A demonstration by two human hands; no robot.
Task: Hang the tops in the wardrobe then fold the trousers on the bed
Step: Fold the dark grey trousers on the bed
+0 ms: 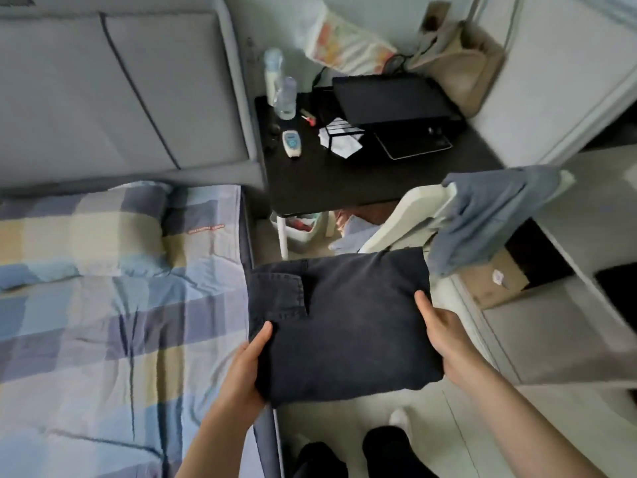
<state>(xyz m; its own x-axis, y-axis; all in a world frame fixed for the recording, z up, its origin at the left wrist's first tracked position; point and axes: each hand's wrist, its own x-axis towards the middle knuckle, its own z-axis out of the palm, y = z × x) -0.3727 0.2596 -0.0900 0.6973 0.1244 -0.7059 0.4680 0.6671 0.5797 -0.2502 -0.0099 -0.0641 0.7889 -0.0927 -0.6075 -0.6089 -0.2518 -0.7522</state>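
Folded trousers [344,326]: a dark, thick bundle, held in the air between the edge of the bed [103,305] and the white furniture on the right; a pocket seam shows on its upper left part.
Left hand [246,367]: it grips the left edge of the bundle, thumb on top, the other fingers curled under the cloth and hidden.
Right hand [444,334]: it grips the right edge in the same way, thumb on top, the rest below and out of sight.
Handling: the cloth looks like heavy cotton or denim, soft but with some body, not slippery and not fragile. I judge that the folds open easily if only one edge is held, so support from both sides and from below is best.
Stage: the trousers seem already folded; setting them flat on the checked bedding is probably what remains.
Bench [327,181]: black, it carries clear bottles [284,98], a small white device and a dark tablet [413,144].
Blue garment [496,215]: it hangs over a pale chair back.
Writing: a small orange label on the bedding [205,229] is too blurred to read.
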